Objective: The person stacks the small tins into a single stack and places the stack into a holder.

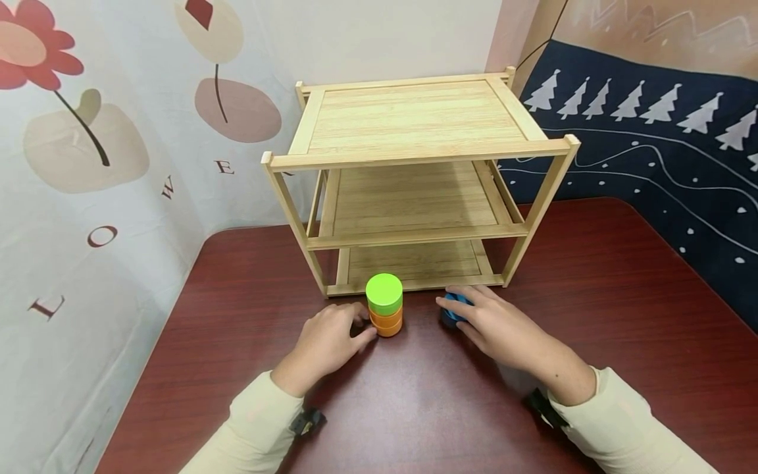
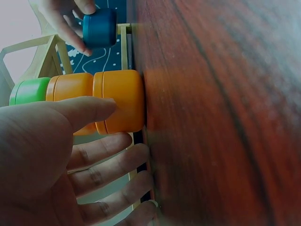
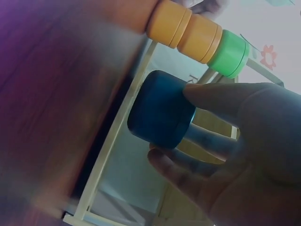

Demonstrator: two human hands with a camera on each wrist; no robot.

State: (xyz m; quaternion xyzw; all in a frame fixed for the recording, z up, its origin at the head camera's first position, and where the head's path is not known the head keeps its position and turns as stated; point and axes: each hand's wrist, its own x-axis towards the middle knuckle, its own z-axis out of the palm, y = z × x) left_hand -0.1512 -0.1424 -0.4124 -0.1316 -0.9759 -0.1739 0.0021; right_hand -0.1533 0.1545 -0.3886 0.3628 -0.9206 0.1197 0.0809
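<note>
A stack of two orange round jars [image 2: 120,84] with a green jar [image 1: 384,293] on top stands on the table before the rack. Beside its left side is my left hand [image 1: 328,338], thumb and fingers spread loosely around the lower jars. In the left wrist view the thumb overlaps the bottom orange jar; I cannot tell whether it touches. My right hand [image 1: 500,322] grips a dark blue round jar [image 3: 162,110] between thumb and fingers, to the right of the stack. In both wrist views the blue jar's base appears slightly above the tabletop.
Behind the jars stands a light wooden rack [image 1: 408,158] with three shelves, its lowest front rail close to the stack. The reddish-brown table [image 1: 592,276] extends on both sides. Printed cloths [image 1: 118,197] hang along the left and back edges.
</note>
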